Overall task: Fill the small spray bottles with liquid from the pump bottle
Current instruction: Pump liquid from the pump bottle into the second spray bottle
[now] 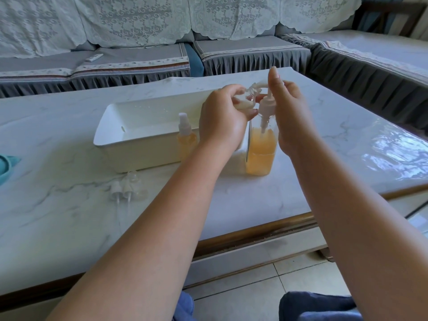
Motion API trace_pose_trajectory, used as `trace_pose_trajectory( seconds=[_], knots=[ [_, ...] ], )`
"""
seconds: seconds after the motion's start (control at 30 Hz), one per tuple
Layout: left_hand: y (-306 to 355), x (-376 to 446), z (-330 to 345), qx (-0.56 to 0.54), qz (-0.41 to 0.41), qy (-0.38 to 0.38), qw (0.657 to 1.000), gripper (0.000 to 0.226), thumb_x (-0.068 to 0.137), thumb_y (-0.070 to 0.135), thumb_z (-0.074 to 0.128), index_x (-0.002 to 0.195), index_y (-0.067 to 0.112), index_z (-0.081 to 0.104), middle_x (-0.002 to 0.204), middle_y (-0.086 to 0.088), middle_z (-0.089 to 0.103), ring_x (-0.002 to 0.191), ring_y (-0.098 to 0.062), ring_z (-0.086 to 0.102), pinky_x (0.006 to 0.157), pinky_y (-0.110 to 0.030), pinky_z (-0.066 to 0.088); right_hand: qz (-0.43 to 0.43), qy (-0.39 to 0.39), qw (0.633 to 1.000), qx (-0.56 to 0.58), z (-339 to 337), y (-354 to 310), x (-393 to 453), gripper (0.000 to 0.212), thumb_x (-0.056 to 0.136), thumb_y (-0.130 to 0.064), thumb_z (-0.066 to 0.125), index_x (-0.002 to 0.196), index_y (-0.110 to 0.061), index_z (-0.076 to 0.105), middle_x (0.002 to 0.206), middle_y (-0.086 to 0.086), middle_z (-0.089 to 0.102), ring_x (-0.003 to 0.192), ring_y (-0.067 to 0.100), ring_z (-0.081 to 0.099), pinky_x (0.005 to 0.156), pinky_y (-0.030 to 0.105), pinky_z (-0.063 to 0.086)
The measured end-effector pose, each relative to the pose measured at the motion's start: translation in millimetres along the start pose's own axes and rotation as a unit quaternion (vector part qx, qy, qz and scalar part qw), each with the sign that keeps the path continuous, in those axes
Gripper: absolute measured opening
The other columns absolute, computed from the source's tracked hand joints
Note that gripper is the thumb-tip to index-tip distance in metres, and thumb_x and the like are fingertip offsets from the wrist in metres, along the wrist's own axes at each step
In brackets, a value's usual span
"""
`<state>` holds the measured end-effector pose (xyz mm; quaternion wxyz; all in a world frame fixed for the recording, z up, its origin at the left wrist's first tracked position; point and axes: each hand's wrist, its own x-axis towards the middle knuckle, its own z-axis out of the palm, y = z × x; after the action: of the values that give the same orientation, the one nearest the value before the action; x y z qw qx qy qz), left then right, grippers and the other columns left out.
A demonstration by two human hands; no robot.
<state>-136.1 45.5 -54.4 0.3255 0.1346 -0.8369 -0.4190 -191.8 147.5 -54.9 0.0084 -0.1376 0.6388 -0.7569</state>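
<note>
Landmark: the pump bottle point(261, 147) stands upright on the marble worktop point(69, 218), roughly half full of orange liquid.
Left grip: the left hand point(222, 119) curls round a small spray bottle point(86, 101), tilted on its side just left of the pump head point(267, 101), its open neck turned toward the nozzle.
Right grip: the right hand point(290, 117) sits at the pump head from the right side, index finger straight and pointing upward; whether the other fingers press or clasp the pump, I cannot tell.
Filled bottle: a capped spray bottle point(186, 140) with orange liquid stands left of the pump bottle, against the white tray point(139, 140).
Loose parts: spray tops point(125, 188) lie on the worktop, nearer me and left of the pump bottle.
</note>
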Motion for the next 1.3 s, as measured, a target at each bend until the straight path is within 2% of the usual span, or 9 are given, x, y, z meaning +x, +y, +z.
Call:
trace_pose_trajectory(
  seconds=[0.1, 0.2, 0.33, 0.4, 0.57, 0.7, 1.0, 1.17, 1.3],
  knots=[
    [0.7, -0.5, 0.0, 0.003, 0.0, 0.001, 1.0, 0.049, 0.074, 0.021, 0.081, 0.12, 0.02, 0.065, 0.107, 0.003, 0.068, 0.099, -0.014, 0.061, 0.083, -0.024, 0.046, 0.007, 0.008, 1.0, -0.012, 0.6, -2.0, -1.9, 0.049, 0.095, -0.054, 0.051, 0.118, -0.011, 0.055, 0.082, -0.004, 0.07, 0.067, 0.0, 0.066, 0.054, 0.014, 0.047],
    [0.1, -0.7, -0.8, 0.01, -0.001, 0.0, 1.0, 0.049, 0.074, 0.022, 0.081, 0.121, 0.02, 0.065, 0.106, 0.004, 0.068, 0.097, -0.013, 0.061, 0.083, -0.023, 0.045, 0.01, 0.007, 1.0, -0.006, 1.7, -3.0, -2.6, 0.046, 0.094, -0.056, 0.051, 0.114, -0.014, 0.055, 0.08, -0.005, 0.071, 0.071, 0.003, 0.067, 0.058, 0.017, 0.049],
    [-1.1, -0.1, -0.7, 0.002, -0.011, -0.001, 1.0, 0.048, 0.073, 0.02, 0.082, 0.119, 0.021, 0.065, 0.107, 0.003, 0.069, 0.097, -0.015, 0.062, 0.086, -0.028, 0.049, 0.0, 0.005, 1.0, -0.012, 2.7, -0.6, 2.0, 0.028, 0.098, -0.039, 0.055, 0.113, -0.016, 0.053, 0.065, -0.012, 0.071, 0.074, 0.01, 0.064, 0.065, 0.025, 0.049],
    [-1.6, -1.2, -0.6, 0.004, -0.011, -0.002, 1.0, 0.046, 0.074, 0.018, 0.081, 0.117, 0.022, 0.066, 0.107, 0.004, 0.069, 0.097, -0.015, 0.062, 0.087, -0.028, 0.05, -0.02, 0.007, 0.999, -0.046, 2.4, 1.8, 3.5, 0.023, 0.098, -0.032, 0.055, 0.116, -0.018, 0.054, 0.067, -0.011, 0.07, 0.076, 0.011, 0.063, 0.069, 0.028, 0.05],
    [-4.5, -4.6, 2.8, -0.016, -0.022, -0.016, 1.0, 0.04, 0.075, 0.01, 0.075, 0.113, 0.02, 0.068, 0.1, 0.003, 0.069, 0.095, -0.019, 0.065, 0.086, -0.035, 0.055, -0.049, 0.016, 0.996, -0.079, -2.0, 3.8, 2.3, 0.028, 0.096, -0.021, 0.054, 0.124, -0.021, 0.056, 0.083, -0.007, 0.065, 0.069, 0.002, 0.061, 0.063, 0.014, 0.049],
    [-1.0, -2.1, -0.3, 0.005, -0.007, -0.003, 1.0, 0.046, 0.075, 0.015, 0.079, 0.118, 0.021, 0.066, 0.105, 0.003, 0.069, 0.097, -0.015, 0.063, 0.087, -0.029, 0.051, -0.03, -0.003, 0.998, -0.051, -0.7, 4.3, 4.7, 0.024, 0.098, -0.032, 0.053, 0.118, -0.018, 0.057, 0.082, -0.007, 0.068, 0.078, 0.009, 0.063, 0.071, 0.025, 0.05],
    [1.4, -0.8, -2.5, 0.006, -0.002, 0.0, 1.0, 0.049, 0.075, 0.021, 0.081, 0.121, 0.019, 0.064, 0.106, 0.003, 0.068, 0.095, -0.012, 0.061, 0.082, -0.023, 0.045, -0.001, -0.016, 0.999, -0.042, -1.2, 0.7, 2.0, 0.038, 0.098, -0.051, 0.048, 0.108, -0.015, 0.058, 0.08, -0.007, 0.069, 0.061, -0.003, 0.063, 0.054, 0.01, 0.046],
    [-0.2, -0.1, -2.3, 0.0, -0.002, -0.002, 1.0, 0.049, 0.072, 0.02, 0.082, 0.119, 0.019, 0.066, 0.105, 0.003, 0.07, 0.097, -0.015, 0.064, 0.086, -0.029, 0.051, -0.001, -0.008, 1.0, -0.021, -0.3, 0.3, 6.4, 0.027, 0.099, -0.033, 0.054, 0.117, -0.012, 0.055, 0.067, -0.011, 0.069, 0.067, 0.005, 0.062, 0.06, 0.018, 0.049],
    [-3.7, -2.1, 0.7, 0.009, -0.005, -0.015, 1.0, 0.038, 0.072, 0.015, 0.08, 0.109, 0.021, 0.07, 0.097, 0.005, 0.071, 0.091, -0.016, 0.064, 0.082, -0.03, 0.054, -0.017, -0.012, 0.999, -0.049, -5.3, 4.1, 6.9, 0.045, 0.082, -0.036, 0.059, 0.122, -0.016, 0.055, 0.089, -0.001, 0.069, 0.078, 0.012, 0.066, 0.072, 0.028, 0.051]
  ],
)
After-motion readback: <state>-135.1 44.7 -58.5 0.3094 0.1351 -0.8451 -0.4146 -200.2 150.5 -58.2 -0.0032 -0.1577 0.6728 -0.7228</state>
